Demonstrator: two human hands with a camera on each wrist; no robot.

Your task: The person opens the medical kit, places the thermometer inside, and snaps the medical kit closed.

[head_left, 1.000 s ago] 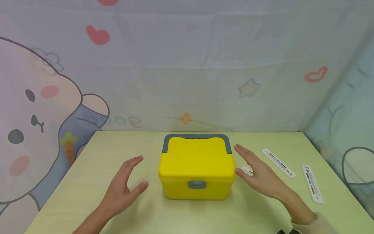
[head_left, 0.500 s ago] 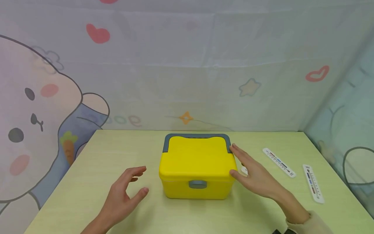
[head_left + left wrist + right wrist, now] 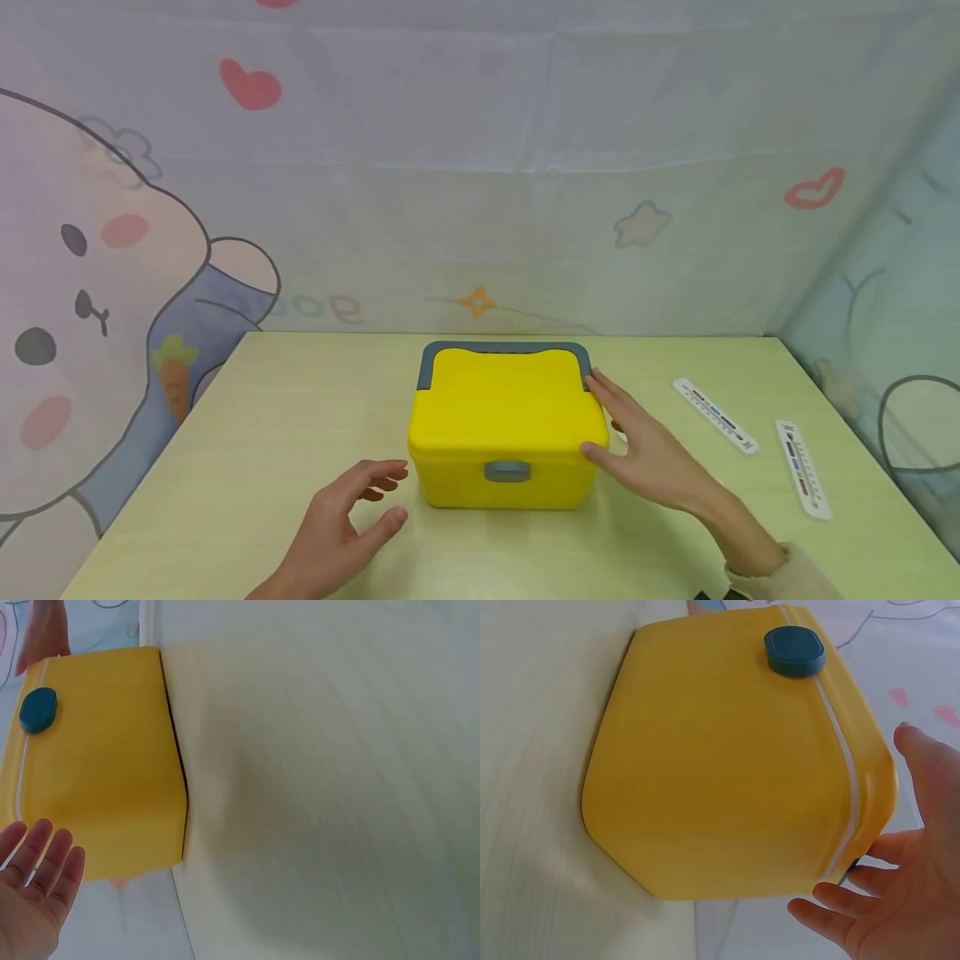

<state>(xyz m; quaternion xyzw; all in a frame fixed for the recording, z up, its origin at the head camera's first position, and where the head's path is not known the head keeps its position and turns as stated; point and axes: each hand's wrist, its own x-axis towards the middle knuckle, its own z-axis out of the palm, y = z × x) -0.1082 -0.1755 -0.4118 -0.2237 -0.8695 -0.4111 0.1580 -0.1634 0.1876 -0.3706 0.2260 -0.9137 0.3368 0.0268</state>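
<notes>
A yellow lidded box (image 3: 510,408) stands closed on the table, with a grey carry handle (image 3: 506,347) folded flat on its lid and a grey latch (image 3: 507,472) at the front. My left hand (image 3: 333,529) is just off the box's front left corner, fingers loosely bent and holding nothing; the left wrist view shows its fingers (image 3: 52,866) spread beside the box. Along the right side of the lid lies my right hand (image 3: 656,462), fingers extended, thumb over the lid's front right corner. From the right wrist view, I cannot tell whether its fingers (image 3: 832,919) press the box.
Two white strips with printed scales, like flat thermometers, lie to the right: one slanted (image 3: 716,416), the other (image 3: 802,470) nearer the table's right edge. A bit of another white piece shows behind my right hand. A patterned cloth (image 3: 450,208) hangs behind the table (image 3: 322,392).
My left hand has moved right and nearer to me, toward the box's front left corner. The right hand has shifted left onto the lid's right edge, covering most of a white strip.
</notes>
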